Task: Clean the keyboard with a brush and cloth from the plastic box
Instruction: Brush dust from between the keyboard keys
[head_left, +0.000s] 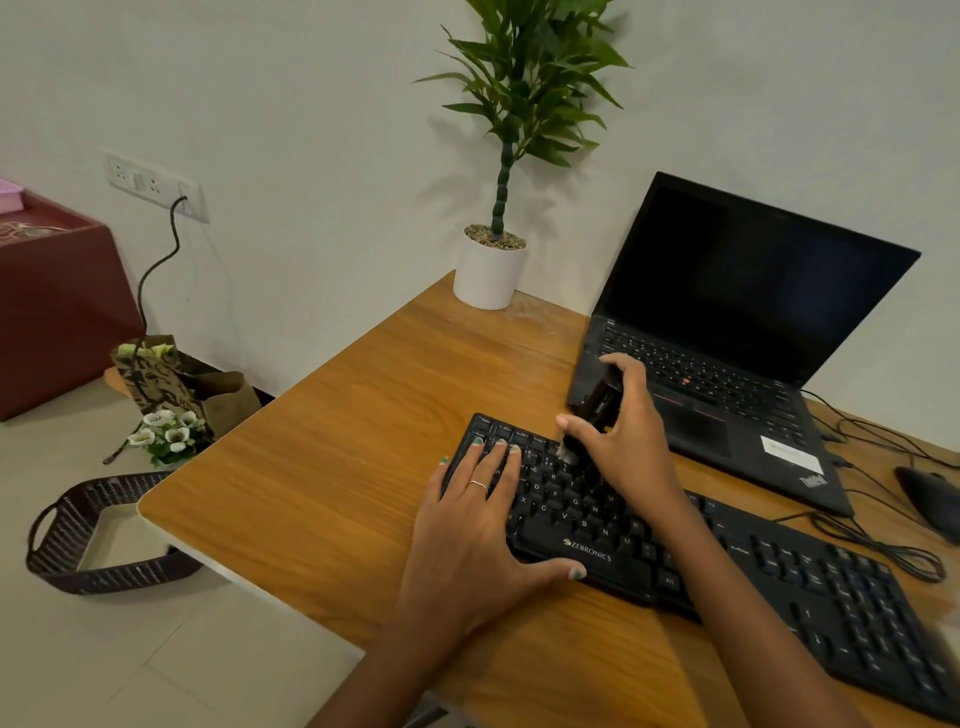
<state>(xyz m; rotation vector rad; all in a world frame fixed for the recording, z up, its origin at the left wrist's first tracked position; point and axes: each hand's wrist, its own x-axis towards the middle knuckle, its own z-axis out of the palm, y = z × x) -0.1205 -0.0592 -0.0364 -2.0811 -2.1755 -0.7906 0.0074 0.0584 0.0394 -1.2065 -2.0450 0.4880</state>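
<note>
Right hand (621, 441) in the frame's centre-right: fingers curled round a black brush (597, 402), thumb on the near side, other fingers wrapped over the top. Pale bristles point down and touch the top key rows of the black keyboard (727, 566); bristle tip is blurred. Left hand (478, 525) lies flat on the keyboard's left end, fingers straight and slightly spread, tips on the top row, thumb stretched along the front edge by the ZEBRONICS logo. A ring sits on one finger; nails are painted green.

The keyboard runs diagonally from centre to lower right on the wooden desk (337, 467). Just behind it, an open black laptop (727, 338) with a dark screen, right of centre. The brush handle overlaps the laptop's near left corner in view; contact cannot be told. Black cables (883, 551) loop beside the laptop at right, with a dark mouse (930, 499) at the right edge.

A white potted plant (491, 270) stands at the desk's far corner, top centre. On the floor, lower left: a dark woven plastic basket (88, 540) partly under the desk edge. Above it, a paper bag (176, 379) and white flowers (169, 431). A wall socket (156, 184) with a plugged cord sits upper left, and a maroon cabinet (57, 301) stands at the left edge.
</note>
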